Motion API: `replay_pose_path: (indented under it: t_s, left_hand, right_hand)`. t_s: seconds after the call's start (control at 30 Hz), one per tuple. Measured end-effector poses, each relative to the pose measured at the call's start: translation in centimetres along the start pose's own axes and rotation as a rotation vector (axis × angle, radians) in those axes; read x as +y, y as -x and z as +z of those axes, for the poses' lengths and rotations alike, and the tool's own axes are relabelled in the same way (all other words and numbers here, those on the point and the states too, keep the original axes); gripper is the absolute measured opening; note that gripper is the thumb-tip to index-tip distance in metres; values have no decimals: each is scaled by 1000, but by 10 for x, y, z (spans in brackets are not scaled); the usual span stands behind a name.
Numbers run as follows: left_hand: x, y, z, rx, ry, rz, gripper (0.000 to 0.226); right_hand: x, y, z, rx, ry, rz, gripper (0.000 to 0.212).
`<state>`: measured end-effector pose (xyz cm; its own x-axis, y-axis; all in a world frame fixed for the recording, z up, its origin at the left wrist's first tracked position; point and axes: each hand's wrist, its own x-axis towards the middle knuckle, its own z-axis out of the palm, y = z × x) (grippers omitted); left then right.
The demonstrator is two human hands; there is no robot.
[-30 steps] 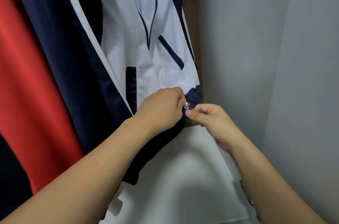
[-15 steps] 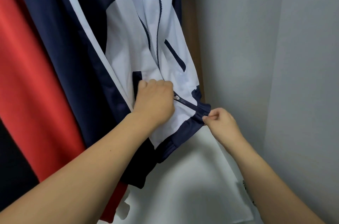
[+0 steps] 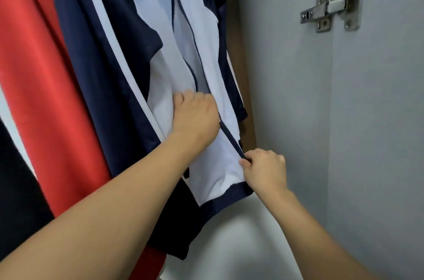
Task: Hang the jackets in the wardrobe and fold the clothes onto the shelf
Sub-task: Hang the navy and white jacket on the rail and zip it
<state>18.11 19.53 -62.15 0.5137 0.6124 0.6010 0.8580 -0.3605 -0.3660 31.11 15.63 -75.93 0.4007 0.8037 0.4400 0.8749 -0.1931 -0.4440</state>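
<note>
A white and navy zip jacket (image 3: 206, 54) hangs in the wardrobe, its front facing right. My left hand (image 3: 195, 116) is closed at the zip about a third of the way up the front; the zip pull itself is hidden under my fingers. Below it the navy zip line is joined. Lower and to the right, my right hand (image 3: 263, 167) pinches the jacket's bottom edge at the foot of the zip, holding it taut. Another navy jacket with a white stripe (image 3: 96, 68) hangs just to the left.
A red garment (image 3: 39, 77) and a black one (image 3: 16, 188) hang further left. The grey wardrobe side wall (image 3: 286, 96) stands close on the right, with a metal door hinge (image 3: 330, 4) and the door (image 3: 378, 119). A white shelf surface (image 3: 229, 245) lies below.
My left hand has moved up along the zip from the hem, joining its lower part. My right hand has stayed at the hem, now lower relative to the left hand.
</note>
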Motion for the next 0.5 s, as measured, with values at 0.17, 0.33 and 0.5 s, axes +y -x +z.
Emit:
replay_pose_path:
  t_s: [0.17,0.33,0.5]
  left_hand:
    - [0,-31,-37,78,-59,115,17]
    - [-3,-51,-56,84,-139,198,12]
    - [-24,-74,-81,121,-215,80,23]
  right_hand:
    - [-32,-34,-40,-61,-248,-40,35]
    - [-60,-66,-81,-55,-193,-124,37]
    - [-50,-75,-93,-289,-179,29,43]
